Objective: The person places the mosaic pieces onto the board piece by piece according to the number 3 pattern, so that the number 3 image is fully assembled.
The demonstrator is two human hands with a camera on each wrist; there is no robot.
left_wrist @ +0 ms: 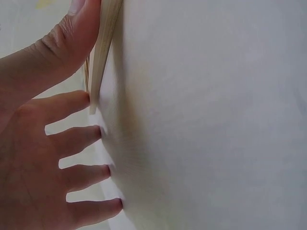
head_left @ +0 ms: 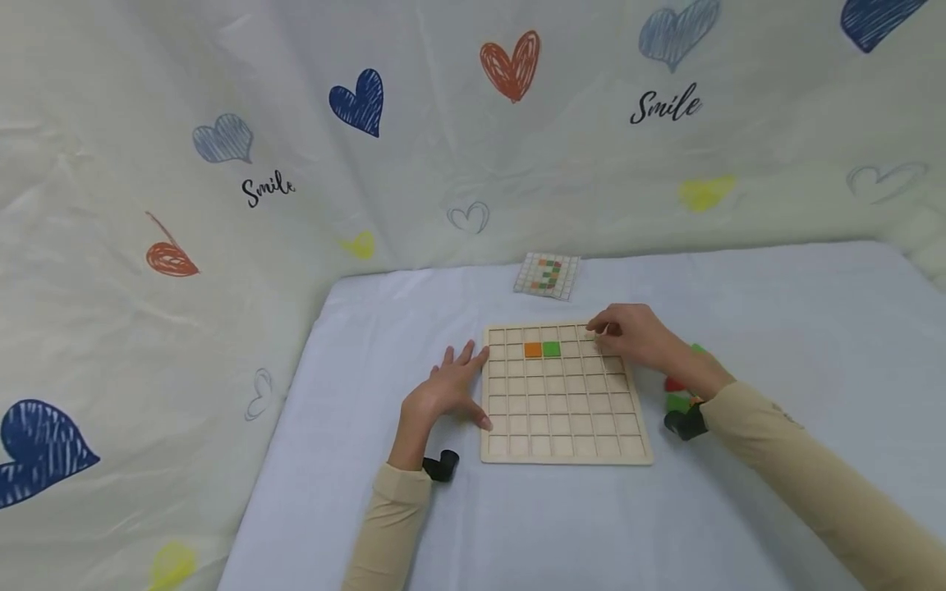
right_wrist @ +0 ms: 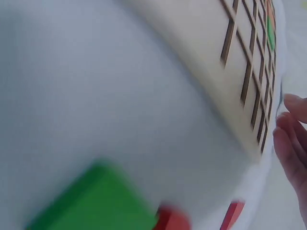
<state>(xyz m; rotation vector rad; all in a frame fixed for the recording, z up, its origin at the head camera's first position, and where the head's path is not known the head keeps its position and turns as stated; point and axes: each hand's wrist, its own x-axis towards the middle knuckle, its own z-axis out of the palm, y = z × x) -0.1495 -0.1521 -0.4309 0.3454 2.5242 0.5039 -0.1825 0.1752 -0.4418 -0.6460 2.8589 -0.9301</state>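
Observation:
A square wooden grid board lies on the white cloth, with an orange tile and a green tile side by side in one of its upper rows. My left hand has its fingers spread at the board's left edge; the thumb and index finger touch that edge. In the left wrist view the other fingertips rest on the cloth. Over the board's upper right corner is my right hand, thumb and fingers bent toward each other. I cannot tell whether a small tile is between them.
A small pattern card with coloured squares lies behind the board. Loose green, red and orange pieces lie right of the board, partly hidden under my right wrist. A printed cloth with hearts hangs behind the table.

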